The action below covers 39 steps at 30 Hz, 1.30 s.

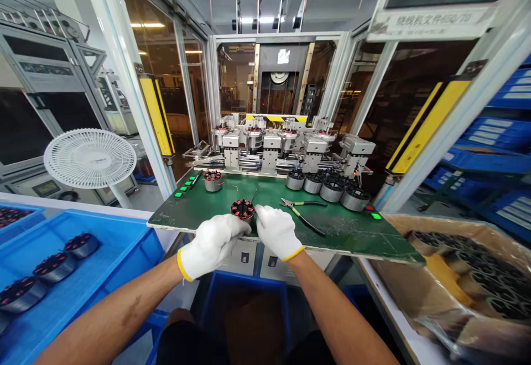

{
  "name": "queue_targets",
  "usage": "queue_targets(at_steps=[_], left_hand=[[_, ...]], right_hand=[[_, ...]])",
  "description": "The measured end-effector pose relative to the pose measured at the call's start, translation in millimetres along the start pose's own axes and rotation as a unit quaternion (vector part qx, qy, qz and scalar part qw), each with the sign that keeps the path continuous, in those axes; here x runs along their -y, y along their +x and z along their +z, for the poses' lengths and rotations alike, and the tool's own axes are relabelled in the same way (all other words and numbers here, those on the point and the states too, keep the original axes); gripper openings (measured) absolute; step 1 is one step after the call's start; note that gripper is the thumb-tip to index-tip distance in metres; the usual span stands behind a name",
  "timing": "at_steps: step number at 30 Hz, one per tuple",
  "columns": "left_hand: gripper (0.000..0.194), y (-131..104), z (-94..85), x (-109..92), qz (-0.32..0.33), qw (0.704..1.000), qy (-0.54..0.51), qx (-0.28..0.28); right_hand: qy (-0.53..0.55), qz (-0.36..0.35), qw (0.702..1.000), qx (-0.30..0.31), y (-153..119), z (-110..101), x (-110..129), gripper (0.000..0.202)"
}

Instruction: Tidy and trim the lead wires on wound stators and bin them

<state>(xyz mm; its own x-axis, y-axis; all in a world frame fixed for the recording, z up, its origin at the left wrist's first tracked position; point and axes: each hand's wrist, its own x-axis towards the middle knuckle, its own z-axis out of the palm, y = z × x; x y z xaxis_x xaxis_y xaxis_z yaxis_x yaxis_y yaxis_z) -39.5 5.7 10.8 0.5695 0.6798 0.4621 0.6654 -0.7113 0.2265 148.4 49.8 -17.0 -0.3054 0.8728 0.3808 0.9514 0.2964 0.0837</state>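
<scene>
A motor stator with copper-red windings and a black inner frame is held over the front of the green work board. My left hand, in a white knitted glove with a yellow cuff, grips it from the left and below. My right hand, gloved the same way, is closed against the stator's right side; what its fingertips pinch is hidden. Thin wire ends stick up behind the stator. Pliers with black and green handles lie spread to the right. Another wound stator stands at the back left.
Several unwound stator cores stand at the board's back right, before the winding machine fixtures. A blue bin with wound stators is on the left. A lined carton of cores is right. A white fan stands left.
</scene>
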Motion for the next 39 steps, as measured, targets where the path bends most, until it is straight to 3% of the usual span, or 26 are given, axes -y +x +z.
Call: queue_targets(at_steps=[3,7,11,14,17,19,21,23,28,33,39], left_hand=[[0.029,16,-11.6,-1,-0.09,0.991,-0.098,-0.016],[0.027,61,-18.8,5,-0.163,0.976,-0.147,0.009],[0.025,106,-6.9,4,-0.175,0.979,-0.092,0.058],[0.022,121,2.1,-3,-0.171,0.98,-0.045,0.095],[0.024,115,0.6,-2,-0.156,0.981,-0.054,0.1],[0.027,100,-5.3,3,-0.134,0.988,-0.051,0.059],[0.026,80,-11.1,10,-0.089,0.995,-0.036,0.004],[0.022,58,-12.5,17,-0.02,1.0,-0.015,-0.009],[0.023,24,11.5,28,0.071,0.991,0.11,-0.012],[0.024,19,40.3,33,0.132,0.968,0.177,-0.117],[0.025,19,47.2,32,0.154,0.954,0.14,-0.214]], right_hand=[[-0.012,-0.016,1.0,0.021,-5,0,0,0.017],[-0.026,-0.041,0.998,0.032,-19,0,8,0.013],[-0.024,-0.032,0.998,0.037,-29,-3,29,0.016],[-0.022,-0.004,0.998,0.051,-30,-5,43,0.02],[-0.017,0.016,0.999,0.043,-31,-4,48,0.02],[-0.005,0.017,0.999,0.033,-31,-1,47,0.018],[0.003,0.013,1.0,0.026,-32,2,43,0.017],[0.003,0.009,1.0,0.024,-33,3,40,0.018],[0.008,0.004,0.999,0.031,-38,-6,38,0.015],[0.028,0.004,0.999,0.039,-45,-19,45,0.017],[0.005,-0.044,0.998,0.048,-36,-41,36,0.032]])
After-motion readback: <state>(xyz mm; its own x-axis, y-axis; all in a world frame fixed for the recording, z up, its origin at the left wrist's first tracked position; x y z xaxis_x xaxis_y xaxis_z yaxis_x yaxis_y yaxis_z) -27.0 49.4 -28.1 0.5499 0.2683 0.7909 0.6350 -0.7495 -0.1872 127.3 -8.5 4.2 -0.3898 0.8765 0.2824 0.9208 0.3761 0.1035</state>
